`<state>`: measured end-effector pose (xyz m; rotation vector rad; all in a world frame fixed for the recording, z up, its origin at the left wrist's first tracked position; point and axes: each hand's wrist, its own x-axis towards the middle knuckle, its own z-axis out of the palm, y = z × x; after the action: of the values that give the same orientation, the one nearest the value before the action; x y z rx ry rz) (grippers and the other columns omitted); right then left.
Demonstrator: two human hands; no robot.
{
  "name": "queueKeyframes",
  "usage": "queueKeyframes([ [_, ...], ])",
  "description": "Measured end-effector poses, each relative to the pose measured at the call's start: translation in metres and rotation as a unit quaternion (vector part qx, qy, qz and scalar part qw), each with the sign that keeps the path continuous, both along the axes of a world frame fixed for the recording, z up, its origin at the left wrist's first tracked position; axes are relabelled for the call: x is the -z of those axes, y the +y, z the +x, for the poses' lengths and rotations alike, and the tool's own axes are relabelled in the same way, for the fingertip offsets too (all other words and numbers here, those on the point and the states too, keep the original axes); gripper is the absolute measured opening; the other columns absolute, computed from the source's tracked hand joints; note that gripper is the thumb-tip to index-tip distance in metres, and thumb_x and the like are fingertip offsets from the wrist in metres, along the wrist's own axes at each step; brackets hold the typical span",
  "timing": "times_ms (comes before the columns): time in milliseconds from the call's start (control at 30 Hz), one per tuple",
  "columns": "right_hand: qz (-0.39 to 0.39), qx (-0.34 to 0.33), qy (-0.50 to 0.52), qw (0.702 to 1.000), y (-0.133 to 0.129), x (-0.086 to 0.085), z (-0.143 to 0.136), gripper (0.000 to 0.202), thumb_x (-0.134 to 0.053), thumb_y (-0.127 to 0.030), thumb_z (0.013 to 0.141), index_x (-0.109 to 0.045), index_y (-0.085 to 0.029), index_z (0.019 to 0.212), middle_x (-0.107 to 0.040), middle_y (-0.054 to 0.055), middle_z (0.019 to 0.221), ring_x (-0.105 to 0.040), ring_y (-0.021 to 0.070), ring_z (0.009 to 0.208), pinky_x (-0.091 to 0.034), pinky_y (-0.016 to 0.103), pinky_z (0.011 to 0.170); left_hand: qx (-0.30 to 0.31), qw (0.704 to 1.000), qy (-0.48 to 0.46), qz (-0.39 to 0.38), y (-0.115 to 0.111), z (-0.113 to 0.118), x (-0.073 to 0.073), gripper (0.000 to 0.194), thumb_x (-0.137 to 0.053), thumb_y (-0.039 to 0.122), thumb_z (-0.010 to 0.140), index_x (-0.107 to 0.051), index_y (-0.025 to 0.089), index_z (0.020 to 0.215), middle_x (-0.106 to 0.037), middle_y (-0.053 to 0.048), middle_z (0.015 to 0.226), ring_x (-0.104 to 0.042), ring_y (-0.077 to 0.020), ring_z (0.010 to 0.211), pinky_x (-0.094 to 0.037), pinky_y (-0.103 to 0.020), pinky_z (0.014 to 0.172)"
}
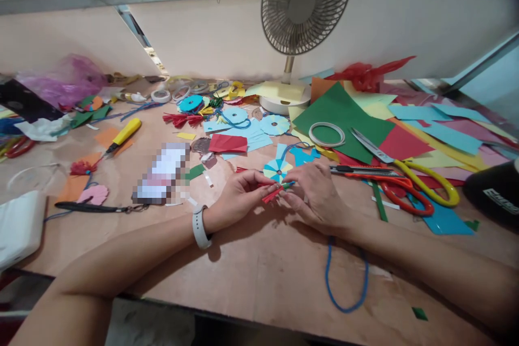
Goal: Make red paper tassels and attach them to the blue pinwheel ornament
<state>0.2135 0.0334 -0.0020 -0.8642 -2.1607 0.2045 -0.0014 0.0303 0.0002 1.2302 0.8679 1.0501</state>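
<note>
My left hand (239, 197), with a pale watch band (200, 227) on the wrist, pinches a red paper tassel (271, 195) just above the table. Closed around the tassel's other end, where green and blue show, are the fingers of my right hand (320, 200); they partly hide it. Right behind the fingertips lies a blue and pale-yellow pleated paper disc (278, 168). A blue cord (344, 311) loops on the table below my right wrist.
To the right are scissors with yellow handles (430, 181), red-handled scissors (405, 200), a cutter knife (365, 171), coloured paper (340, 113) and a dark cup (497, 194). A fan (302, 5) stands behind. Leftward lie a phone (162, 173) and a yellow-handled tool (125, 134).
</note>
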Motion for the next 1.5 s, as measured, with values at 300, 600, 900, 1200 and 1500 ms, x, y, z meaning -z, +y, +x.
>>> queueKeyframes([
  [300, -0.042, -0.027, -0.008, 0.999, -0.002, 0.005, -0.006, 0.022, -0.036, -0.025, 0.105, -0.048, -0.023, 0.086, -0.059, 0.001, 0.08, -0.054, 0.0191, 0.078, -0.037, 0.041, 0.091, 0.01, 0.996, 0.041, 0.075, -0.003, 0.0, -0.001, 0.018, -0.079, 0.034, 0.086, -0.075, 0.017, 0.088, -0.076, -0.004, 0.086, -0.071, -0.014, 0.078, -0.058, -0.025, 0.073],
  [600, -0.173, -0.033, 0.042, 0.984, 0.001, 0.004, -0.007, 0.03, -0.037, -0.032, 0.103, -0.045, -0.025, 0.075, -0.055, 0.001, 0.07, -0.051, 0.0199, 0.072, -0.043, 0.037, 0.078, 0.031, 0.925, 0.239, 0.294, -0.006, -0.004, -0.015, 0.007, -0.072, 0.027, 0.089, -0.077, 0.023, 0.091, -0.079, -0.007, 0.093, -0.073, -0.02, 0.089, -0.057, -0.032, 0.085],
  [900, -0.413, -0.011, 0.306, 0.858, 0.009, 0.003, -0.009, 0.044, -0.053, -0.064, 0.094, -0.056, -0.022, 0.082, -0.061, 0.001, 0.08, -0.056, 0.0163, 0.074, -0.047, 0.029, 0.07, 0.007, 0.985, 0.103, 0.142, 0.005, -0.006, -0.009, 0.046, -0.068, 0.041, 0.094, -0.06, 0.023, 0.136, -0.067, -0.011, 0.124, -0.067, -0.0207, 0.109, -0.057, -0.029, 0.088],
  [1200, -0.113, -0.018, 0.031, 0.993, -0.001, 0.008, -0.01, 0.032, -0.038, -0.033, 0.105, -0.046, -0.024, 0.075, -0.056, 0.003, 0.073, -0.051, 0.0197, 0.073, -0.041, 0.035, 0.072, 0.083, 0.972, 0.148, 0.16, -0.002, -0.005, -0.012, 0.079, -0.089, 0.045, 0.071, -0.054, 0.021, 0.138, -0.07, -0.006, 0.1, -0.068, -0.0192, 0.092, -0.055, -0.027, 0.08],
  [1500, -0.061, -0.018, 0.023, 0.998, 0.008, -0.002, -0.002, 0.027, -0.039, -0.031, 0.105, -0.057, -0.022, 0.088, -0.067, 0.007, 0.086, -0.058, 0.0215, 0.082, -0.044, 0.036, 0.079, 0.046, 0.966, 0.141, 0.214, -0.001, 0.001, 0.0, 0.029, -0.06, 0.035, 0.099, -0.065, 0.016, 0.121, -0.075, -0.008, 0.101, -0.071, -0.0145, 0.083, -0.055, -0.024, 0.073],
])
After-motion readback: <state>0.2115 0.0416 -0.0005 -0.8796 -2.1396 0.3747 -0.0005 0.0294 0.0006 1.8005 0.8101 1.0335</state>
